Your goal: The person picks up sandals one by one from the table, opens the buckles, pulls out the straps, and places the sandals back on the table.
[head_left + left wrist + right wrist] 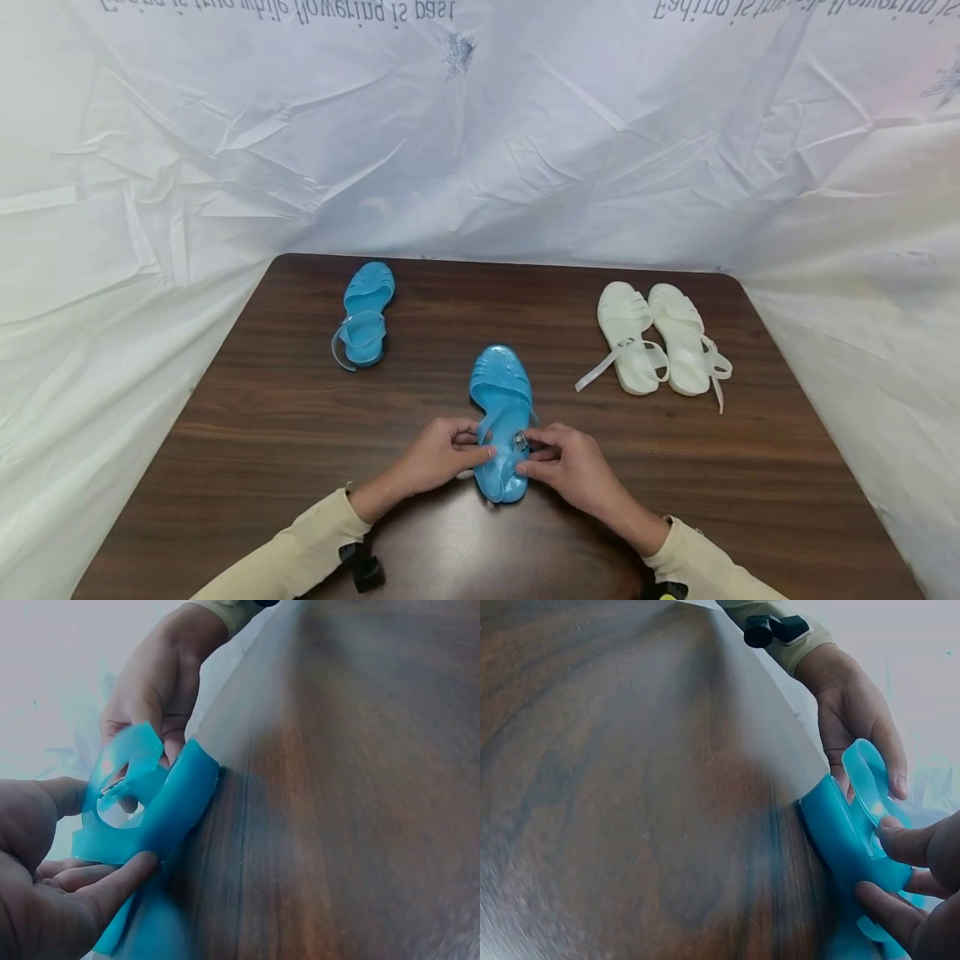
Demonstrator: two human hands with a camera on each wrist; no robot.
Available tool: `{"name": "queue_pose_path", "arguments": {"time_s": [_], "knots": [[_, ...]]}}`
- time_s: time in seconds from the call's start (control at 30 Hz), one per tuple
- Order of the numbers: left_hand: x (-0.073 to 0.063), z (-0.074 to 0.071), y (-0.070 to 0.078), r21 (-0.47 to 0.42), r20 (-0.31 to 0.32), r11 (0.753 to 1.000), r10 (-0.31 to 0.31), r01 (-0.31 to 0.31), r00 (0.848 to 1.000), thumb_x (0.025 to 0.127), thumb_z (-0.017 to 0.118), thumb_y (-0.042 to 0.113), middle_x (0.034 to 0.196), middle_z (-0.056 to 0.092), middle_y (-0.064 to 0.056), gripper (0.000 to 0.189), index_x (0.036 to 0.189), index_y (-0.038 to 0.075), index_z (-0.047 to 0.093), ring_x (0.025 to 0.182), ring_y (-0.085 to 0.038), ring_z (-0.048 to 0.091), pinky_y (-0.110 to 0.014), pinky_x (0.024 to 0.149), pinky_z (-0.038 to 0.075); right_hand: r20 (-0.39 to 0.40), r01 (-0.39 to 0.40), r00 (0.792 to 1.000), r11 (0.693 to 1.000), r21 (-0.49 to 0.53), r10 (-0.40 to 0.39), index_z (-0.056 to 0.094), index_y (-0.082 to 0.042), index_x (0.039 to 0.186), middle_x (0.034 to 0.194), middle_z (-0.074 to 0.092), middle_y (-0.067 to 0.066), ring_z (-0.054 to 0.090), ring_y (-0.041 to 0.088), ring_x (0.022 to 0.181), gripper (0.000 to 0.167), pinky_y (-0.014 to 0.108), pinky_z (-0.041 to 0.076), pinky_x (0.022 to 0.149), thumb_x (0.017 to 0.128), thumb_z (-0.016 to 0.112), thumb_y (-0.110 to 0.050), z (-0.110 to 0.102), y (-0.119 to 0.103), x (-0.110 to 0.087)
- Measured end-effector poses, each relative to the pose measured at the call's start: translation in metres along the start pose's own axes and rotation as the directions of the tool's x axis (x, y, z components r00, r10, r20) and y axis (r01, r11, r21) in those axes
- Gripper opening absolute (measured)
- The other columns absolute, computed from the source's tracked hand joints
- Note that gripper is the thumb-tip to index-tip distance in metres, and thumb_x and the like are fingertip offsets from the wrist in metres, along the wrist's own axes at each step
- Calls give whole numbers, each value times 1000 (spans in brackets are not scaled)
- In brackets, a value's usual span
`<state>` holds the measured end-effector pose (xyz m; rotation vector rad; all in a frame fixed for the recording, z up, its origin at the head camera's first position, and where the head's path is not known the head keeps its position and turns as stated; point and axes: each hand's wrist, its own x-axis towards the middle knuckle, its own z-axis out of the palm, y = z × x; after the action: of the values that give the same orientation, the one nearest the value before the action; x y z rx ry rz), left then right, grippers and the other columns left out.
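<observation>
A glossy blue sandal [501,379] stands at the near middle of the table, its toe pointing away from me. My left hand [442,454] holds its heel part from the left, with the thumb over the strap side. From the right, my right hand [566,467] grips the other side of the heel, fingertips beside a small silver buckle [521,441]. The left wrist view shows the looped ankle strap [139,742] raised above the heel. In the right wrist view, the right thumb [900,840] presses on the strap and a finger lies along the heel's outer wall.
A matching blue sandal [367,312] lies at the far left with its strap loose. Two white sandals [636,358] sit side by side at the right, their straps trailing on the dark wooden table [285,433]. White sheeting [480,192] hangs around the table's far and side edges.
</observation>
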<state>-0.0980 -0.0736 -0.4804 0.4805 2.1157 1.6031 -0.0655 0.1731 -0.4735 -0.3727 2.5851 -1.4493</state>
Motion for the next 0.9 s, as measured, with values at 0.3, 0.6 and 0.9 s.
{"name": "queue_pose_path", "arguments": {"time_s": [0.3, 0.6, 0.9], "knots": [[-2, -4, 5, -34, -18, 999, 31, -31, 999, 96, 74, 19, 114, 74, -18, 38, 122, -7, 66, 109, -27, 71, -29, 84, 59, -70, -49, 996, 999, -10, 48, 72, 1, 122, 109, 72, 9, 74, 13, 89, 47, 20, 58, 73, 81, 88, -16, 3, -5, 4], [3, -12, 8, -60, -66, 997, 51, -55, 996, 96, 74, 19, 112, 75, -16, 36, 122, -6, 68, 106, -24, 72, -28, 84, 59, -159, -66, 985, 997, -33, 60, 77, -7, 119, 118, 73, 7, 73, 15, 99, 41, 27, 60, 80, 80, 89, -16, 5, -12, 14], [10, -29, 18, -15, -133, 1000, 18, -20, 991, 97, 73, 25, 113, 76, -11, 37, 123, 0, 70, 108, -21, 71, -34, 87, 59, -145, -55, 987, 996, 73, 66, 74, -7, 124, 119, 73, 11, 75, 17, 96, 43, 27, 60, 74, 83, 86, -14, 5, -19, 34]]}}
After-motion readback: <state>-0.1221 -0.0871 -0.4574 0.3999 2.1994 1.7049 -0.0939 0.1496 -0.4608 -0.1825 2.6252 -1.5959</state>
